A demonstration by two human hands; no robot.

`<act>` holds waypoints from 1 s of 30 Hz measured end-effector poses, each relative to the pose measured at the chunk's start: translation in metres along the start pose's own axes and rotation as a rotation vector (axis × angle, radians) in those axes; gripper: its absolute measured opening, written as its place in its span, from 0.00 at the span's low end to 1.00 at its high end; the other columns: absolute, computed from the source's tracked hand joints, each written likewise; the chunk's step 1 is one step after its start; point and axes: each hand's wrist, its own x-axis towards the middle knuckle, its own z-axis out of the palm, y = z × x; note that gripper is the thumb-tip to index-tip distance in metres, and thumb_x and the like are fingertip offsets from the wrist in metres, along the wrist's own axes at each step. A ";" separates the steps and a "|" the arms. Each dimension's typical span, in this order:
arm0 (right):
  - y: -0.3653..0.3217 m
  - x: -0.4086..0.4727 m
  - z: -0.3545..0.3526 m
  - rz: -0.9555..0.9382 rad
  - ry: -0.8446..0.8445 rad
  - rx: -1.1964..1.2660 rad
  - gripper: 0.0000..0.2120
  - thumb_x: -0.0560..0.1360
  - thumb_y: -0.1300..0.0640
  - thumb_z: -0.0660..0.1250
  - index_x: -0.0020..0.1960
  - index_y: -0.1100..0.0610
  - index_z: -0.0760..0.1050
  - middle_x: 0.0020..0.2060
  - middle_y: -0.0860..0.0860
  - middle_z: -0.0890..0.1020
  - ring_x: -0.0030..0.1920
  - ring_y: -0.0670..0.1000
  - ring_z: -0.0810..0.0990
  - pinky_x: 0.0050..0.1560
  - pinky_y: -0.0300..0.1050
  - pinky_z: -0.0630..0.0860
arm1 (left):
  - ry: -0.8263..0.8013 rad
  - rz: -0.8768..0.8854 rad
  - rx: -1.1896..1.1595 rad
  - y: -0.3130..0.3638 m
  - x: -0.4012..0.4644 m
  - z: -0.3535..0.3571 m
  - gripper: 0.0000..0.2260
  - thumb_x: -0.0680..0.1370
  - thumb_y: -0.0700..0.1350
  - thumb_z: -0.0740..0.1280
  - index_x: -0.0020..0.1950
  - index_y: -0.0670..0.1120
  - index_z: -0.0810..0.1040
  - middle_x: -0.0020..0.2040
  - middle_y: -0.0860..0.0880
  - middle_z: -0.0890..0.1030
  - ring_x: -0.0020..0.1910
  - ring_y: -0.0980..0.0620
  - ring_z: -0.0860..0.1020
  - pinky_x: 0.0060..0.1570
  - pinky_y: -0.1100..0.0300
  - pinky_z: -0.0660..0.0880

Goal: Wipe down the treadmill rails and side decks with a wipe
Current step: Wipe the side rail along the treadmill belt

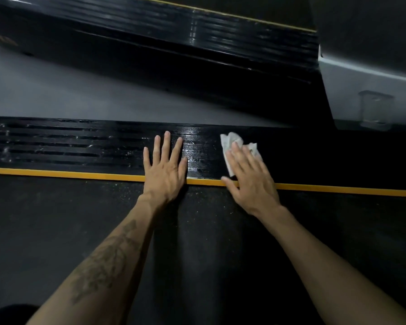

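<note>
The right hand (pixel 249 174) lies flat on a white wipe (pixel 230 146), its fingers straight and a little spread, pressing the wipe down onto the ribbed black side deck (pixel 80 146) of the treadmill. The grip here is a flat press, not a pinch: the wipe sticks out crumpled beyond the fingertips on the far side and past the thumb side. Just to the left, the left hand (pixel 165 170) rests palm down on the same deck with fingers spread, holding nothing; it looks to be bracing the body.

Between the two hands the deck shines wet, and to the left the grooves carry pale smears and specks. To the right of the wipe the deck looks dark and dull. A yellow stripe (pixel 56 172) runs along the deck's near edge, and the belt (pixel 197 254) lies nearer, under both forearms.

The step in hand seems to be wiping this side deck, roughly at its middle. The next move probably calls for sliding the wipe along the grooves with steady downward pressure, keeping it bunched under the palm. A second dark deck (pixel 197 34) further off likely remains to be done.
</note>
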 end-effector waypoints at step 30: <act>0.011 0.026 -0.010 -0.001 0.018 0.004 0.33 0.83 0.38 0.41 0.84 0.51 0.50 0.84 0.50 0.49 0.83 0.53 0.46 0.82 0.56 0.48 | 0.238 0.066 -0.106 -0.008 0.002 0.017 0.27 0.84 0.59 0.48 0.81 0.50 0.64 0.82 0.43 0.61 0.83 0.42 0.53 0.79 0.38 0.47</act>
